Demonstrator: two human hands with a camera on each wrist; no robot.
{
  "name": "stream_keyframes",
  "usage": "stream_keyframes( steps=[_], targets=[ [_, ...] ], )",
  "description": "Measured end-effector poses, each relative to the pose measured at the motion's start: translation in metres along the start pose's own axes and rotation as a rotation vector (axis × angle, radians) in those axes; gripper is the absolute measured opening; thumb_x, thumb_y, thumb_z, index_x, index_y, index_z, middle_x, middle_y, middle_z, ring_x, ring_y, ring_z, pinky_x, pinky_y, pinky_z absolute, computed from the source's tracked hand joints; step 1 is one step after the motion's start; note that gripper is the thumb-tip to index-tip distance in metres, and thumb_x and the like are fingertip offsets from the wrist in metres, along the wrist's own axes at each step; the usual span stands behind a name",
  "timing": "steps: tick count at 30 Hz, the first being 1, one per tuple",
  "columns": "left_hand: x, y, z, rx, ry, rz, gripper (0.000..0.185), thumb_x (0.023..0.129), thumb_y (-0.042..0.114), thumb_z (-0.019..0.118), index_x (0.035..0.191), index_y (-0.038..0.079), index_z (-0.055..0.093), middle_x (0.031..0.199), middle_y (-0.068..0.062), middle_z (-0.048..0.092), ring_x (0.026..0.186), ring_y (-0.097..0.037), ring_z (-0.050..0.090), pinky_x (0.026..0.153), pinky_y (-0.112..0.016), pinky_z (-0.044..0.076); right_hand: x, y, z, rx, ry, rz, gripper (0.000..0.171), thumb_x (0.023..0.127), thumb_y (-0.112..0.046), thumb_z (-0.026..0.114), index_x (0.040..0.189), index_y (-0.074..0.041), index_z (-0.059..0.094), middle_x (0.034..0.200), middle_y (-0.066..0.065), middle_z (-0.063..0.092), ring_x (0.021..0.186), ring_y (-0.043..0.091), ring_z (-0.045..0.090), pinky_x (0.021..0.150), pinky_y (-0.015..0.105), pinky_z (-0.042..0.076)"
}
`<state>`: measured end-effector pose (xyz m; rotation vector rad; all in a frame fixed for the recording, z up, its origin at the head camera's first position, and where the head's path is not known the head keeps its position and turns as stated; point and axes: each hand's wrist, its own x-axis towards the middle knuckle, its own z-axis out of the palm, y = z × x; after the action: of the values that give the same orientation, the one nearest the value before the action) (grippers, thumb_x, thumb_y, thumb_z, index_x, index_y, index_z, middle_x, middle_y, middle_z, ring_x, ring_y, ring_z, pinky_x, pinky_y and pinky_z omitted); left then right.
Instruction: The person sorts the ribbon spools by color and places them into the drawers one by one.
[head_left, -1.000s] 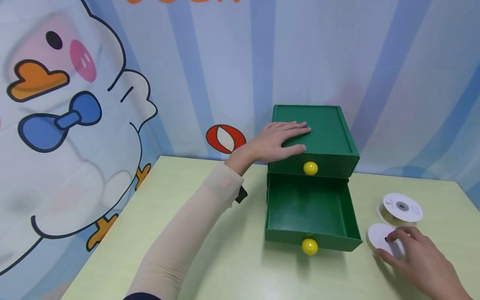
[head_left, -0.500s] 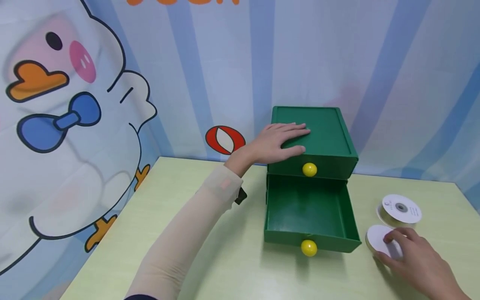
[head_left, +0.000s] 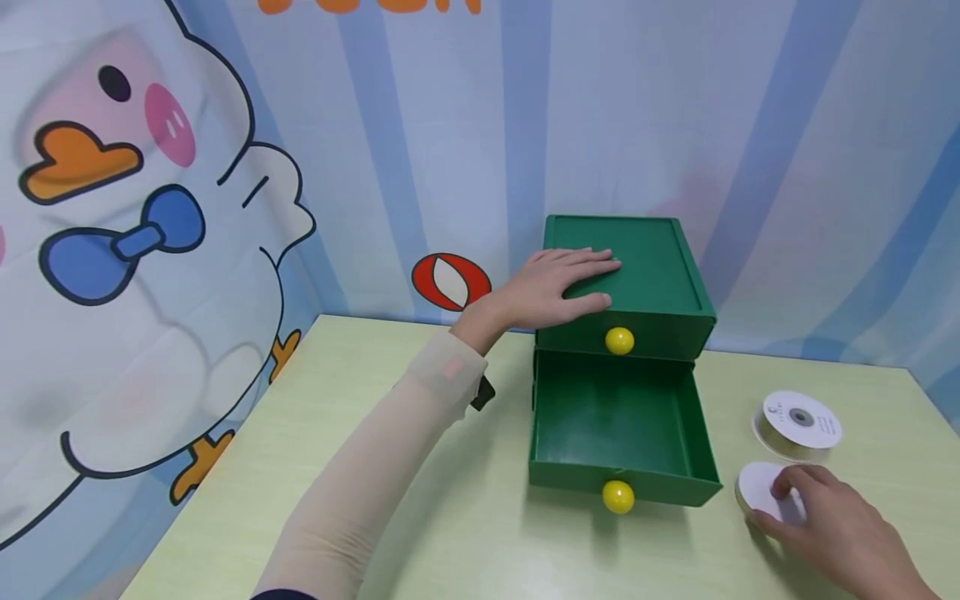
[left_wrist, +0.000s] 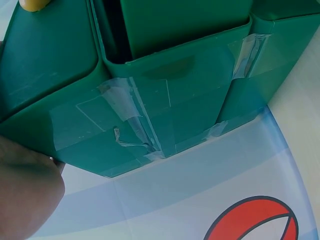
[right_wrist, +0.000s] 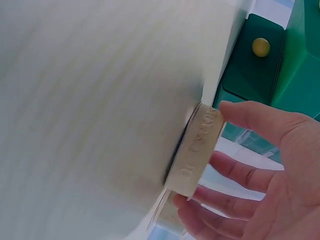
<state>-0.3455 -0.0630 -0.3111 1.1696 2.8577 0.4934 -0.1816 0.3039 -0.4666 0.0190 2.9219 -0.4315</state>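
My left hand (head_left: 558, 287) rests flat, fingers spread, on top of a green drawer cabinet (head_left: 652, 271). The cabinet's middle drawer (head_left: 555, 475), with a yellow knob (head_left: 618, 497), is pulled out and nothing lies in it. To the right of it my right hand (head_left: 847, 521) grips a white-topped ribbon spool (head_left: 756, 485) low over the table. From the right wrist, the spool's rim shows cream ribbon (right_wrist: 195, 150) with raised lettering, between thumb (right_wrist: 252, 117) and fingers; a dark gap shows under it. Clear tape (left_wrist: 127, 112) joins the cabinet's sections.
A second ribbon spool (head_left: 817, 427), white-topped with a grey hub, lies flat just behind the held one. The upper drawer's yellow knob (head_left: 619, 341) shows that drawer pushed in. A printed cloth backdrop (head_left: 450, 125) stands behind the pale table (head_left: 450, 542).
The held spool has shifted slightly right and toward me, and the gap to the second spool has grown. My left hand stays on the cabinet.
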Motion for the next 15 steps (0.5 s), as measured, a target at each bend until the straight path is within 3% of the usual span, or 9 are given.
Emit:
stream_keyframes(
  steps=[15],
  targets=[
    [0.001,0.001,0.0,0.009,0.001,0.002,0.063,0.111,0.048,0.048,0.168,0.026,0.034,0.176,0.004,0.025,0.164,-0.021,0.017,0.133,-0.045,0.008,-0.009,-0.008,-0.014,-0.015,0.045,-0.008,0.065,0.081,-0.054,0.088,0.104,0.001,0.065,0.112,0.032,0.06,0.089,0.04,0.057,0.077,0.059,0.054]
  ],
)
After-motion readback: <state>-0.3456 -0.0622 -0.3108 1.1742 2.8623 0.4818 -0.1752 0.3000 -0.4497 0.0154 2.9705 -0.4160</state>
